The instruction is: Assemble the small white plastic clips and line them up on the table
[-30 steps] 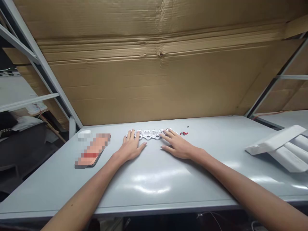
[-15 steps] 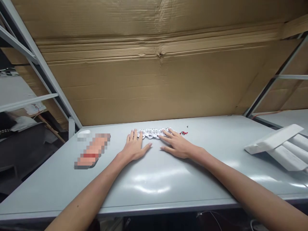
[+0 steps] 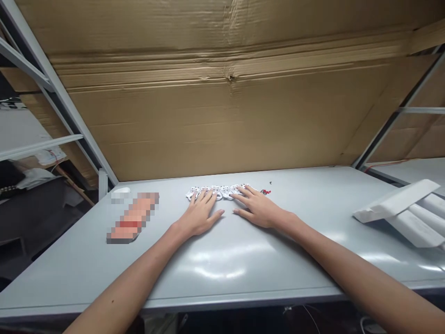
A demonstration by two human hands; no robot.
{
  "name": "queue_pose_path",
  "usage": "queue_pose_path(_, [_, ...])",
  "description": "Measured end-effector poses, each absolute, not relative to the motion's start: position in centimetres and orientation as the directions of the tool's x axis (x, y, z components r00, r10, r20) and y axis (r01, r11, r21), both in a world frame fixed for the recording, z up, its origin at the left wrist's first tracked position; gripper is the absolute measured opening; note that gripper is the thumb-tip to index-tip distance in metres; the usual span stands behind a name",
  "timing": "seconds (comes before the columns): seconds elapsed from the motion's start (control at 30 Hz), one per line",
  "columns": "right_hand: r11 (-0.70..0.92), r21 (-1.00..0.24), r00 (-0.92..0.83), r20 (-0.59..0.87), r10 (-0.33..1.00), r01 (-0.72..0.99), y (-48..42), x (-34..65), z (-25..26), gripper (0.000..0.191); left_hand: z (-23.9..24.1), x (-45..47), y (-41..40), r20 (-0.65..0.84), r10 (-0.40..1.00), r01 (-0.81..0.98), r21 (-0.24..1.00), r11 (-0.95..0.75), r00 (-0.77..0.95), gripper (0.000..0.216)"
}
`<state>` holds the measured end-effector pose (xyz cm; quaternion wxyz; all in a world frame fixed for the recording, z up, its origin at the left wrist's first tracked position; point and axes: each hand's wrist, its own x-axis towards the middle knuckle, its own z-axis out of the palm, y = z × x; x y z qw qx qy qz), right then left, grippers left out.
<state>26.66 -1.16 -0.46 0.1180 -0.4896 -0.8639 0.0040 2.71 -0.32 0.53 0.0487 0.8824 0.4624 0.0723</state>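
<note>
A row of several small white plastic parts point(image 3: 222, 191) lies near the back of the grey table point(image 3: 222, 260). My left hand point(image 3: 201, 212) rests flat on the table, fingers spread, fingertips on the left parts of the row. My right hand point(image 3: 255, 206) also lies flat with fingers stretched out, its tips touching the right end of the row. Neither hand grips anything. A few tiny red pieces point(image 3: 266, 191) sit just right of the row.
A blurred flat object point(image 3: 134, 218) and a small white item point(image 3: 121, 190) lie at the left of the table. White foam pieces point(image 3: 403, 211) are stacked at the right edge. A large cardboard sheet point(image 3: 222, 102) stands behind the table, with metal shelf rails on both sides.
My left hand has slid to the right along the row of white parts, which are now bunched closer together. My right hand has stayed almost in place.
</note>
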Motion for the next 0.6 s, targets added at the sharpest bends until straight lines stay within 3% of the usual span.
queue_pose_path(0.6, [0.529, -0.143, -0.493, 0.225, 0.84, 0.836, -1.16, 26.72, -0.47, 0.063, 0.81, 2.8, -0.88, 0.039, 0.82, 0.809, 0.146, -0.57, 0.571, 0.065])
